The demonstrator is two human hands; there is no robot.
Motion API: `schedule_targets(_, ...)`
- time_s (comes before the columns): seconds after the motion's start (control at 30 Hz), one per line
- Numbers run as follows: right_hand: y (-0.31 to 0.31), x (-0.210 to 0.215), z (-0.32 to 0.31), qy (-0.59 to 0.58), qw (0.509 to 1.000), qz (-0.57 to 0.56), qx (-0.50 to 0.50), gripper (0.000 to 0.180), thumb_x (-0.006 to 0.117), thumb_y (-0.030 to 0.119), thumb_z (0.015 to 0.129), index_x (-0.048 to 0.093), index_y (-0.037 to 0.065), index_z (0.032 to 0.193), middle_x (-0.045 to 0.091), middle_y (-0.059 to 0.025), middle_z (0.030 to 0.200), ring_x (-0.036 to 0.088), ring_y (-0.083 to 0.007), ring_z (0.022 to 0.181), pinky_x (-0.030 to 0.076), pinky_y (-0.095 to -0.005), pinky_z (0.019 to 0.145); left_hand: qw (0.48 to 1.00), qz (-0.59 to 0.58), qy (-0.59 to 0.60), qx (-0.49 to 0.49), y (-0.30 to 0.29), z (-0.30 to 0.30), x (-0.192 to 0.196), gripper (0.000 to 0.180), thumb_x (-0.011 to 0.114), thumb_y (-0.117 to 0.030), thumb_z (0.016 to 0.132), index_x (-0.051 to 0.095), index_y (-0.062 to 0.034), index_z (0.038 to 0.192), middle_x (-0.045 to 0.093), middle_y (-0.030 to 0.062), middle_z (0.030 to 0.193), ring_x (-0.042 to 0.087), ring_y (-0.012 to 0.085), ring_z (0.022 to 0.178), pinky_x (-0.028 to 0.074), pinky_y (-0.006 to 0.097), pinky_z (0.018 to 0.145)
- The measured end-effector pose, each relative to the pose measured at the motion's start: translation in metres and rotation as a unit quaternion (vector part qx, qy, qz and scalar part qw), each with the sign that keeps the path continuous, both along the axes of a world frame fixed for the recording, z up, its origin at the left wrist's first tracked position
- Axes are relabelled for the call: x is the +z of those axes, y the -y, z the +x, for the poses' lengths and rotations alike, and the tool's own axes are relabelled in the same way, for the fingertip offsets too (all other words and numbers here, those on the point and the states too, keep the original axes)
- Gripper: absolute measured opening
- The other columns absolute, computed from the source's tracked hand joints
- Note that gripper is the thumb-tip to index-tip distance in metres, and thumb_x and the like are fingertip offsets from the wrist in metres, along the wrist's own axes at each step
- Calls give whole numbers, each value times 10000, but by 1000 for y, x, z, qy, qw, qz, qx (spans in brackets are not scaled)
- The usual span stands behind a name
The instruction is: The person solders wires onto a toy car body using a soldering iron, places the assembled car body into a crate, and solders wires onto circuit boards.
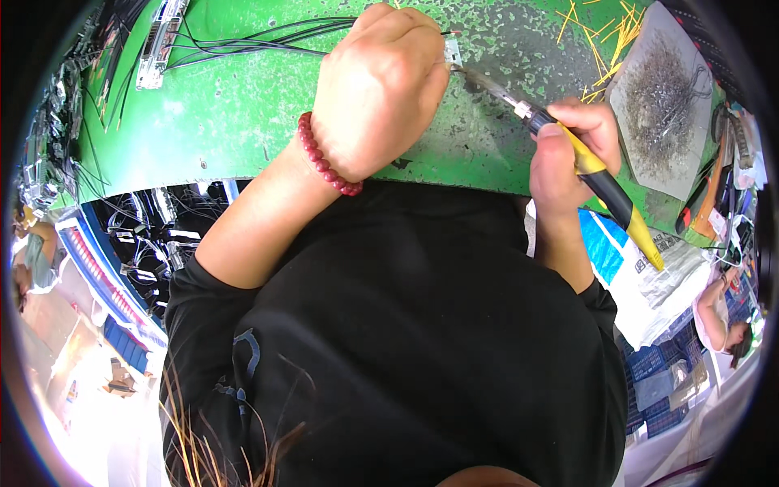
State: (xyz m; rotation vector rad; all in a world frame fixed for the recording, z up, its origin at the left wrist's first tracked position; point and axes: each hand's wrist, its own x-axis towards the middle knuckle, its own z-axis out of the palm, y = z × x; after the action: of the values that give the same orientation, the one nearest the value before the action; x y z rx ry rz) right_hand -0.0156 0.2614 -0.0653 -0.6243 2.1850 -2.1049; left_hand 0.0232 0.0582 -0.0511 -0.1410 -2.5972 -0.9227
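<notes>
— Black shirt (422, 341) fills the lower picture, closest to the lens, both forearms rising out of it. What's being worked on?

— A small pale connector (453, 52) on the green bench (227, 105), near the far edge. The left hand (377, 89) is curled closed over it, pinching it at the fingertips; only a corner of the part peeks out on the hand's right side. A red bead bracelet (324, 158) circles that wrist.

— And the other hand?

— The right hand (572, 150) is wrapped shut around a soldering iron (596, 174) with a yellow-and-black handle. Its metal tip points up and to the left, ending right at the connector; whether it truly touches, I cannot tell.

— So how do they lie to each other?

— The connector sits up and to the left of the right hand, and the iron's long axis runs diagonally along that same line, handle trailing down to the right. The left hand is plainly the nearer one, being on the part itself.

— Anything round about?

— Black wires (243, 45) run leftward from the left hand toward a strip of pale connectors (158, 45). To the right, a grey sheet heaped with wire trimmings (661, 89), and yellow strands (604, 36) scattered beside it. Another person's arm (714, 312) shows at the far right edge.
</notes>
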Motion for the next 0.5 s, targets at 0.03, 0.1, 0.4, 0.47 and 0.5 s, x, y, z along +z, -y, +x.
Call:
schedule_targets(0.03,0,-1,-1,-7,1000,-22,-4,161,685,51,784,569,-1,883,530,-27,749,445,-67,629,349,-215,572,1000,-5,0,3,0,-1,0,107,685,34,710,597,-11,750,659,103,864,616,280,801,513,356,710)
schedule_targets(0.1,0,-3,-2,-13,999,-46,-7,152,671,35,784,563,-2,884,525,-27,742,433,-65,620,335,-216,561,1000,-4,1,2,0,-1,0,107,687,32,711,597,-12,751,660,103,865,616,281,803,514,356,709)
schedule_targets(0.4,-3,-4,-4,-45,997,-67,7,157,664,40,786,551,-5,885,511,-22,729,418,-66,616,316,-219,550,1000,-4,13,-8,1,-1,3,104,693,25,715,606,-12,758,664,101,867,623,279,817,519,360,709)
schedule_targets(0.47,-3,-3,-3,-34,998,-56,-1,153,658,38,783,551,-4,885,515,-24,737,420,-66,617,317,-219,549,1000,-5,12,-11,3,-1,2,101,695,24,716,610,-12,759,668,101,867,626,278,822,521,359,712)
schedule_targets(0.5,-3,-2,-4,-35,998,-58,-1,153,658,38,783,551,-4,885,515,-24,737,420,-66,617,317,-219,549,1000,-1,12,-8,4,-1,-1,97,697,21,716,616,-11,761,672,101,867,630,278,827,522,357,717)
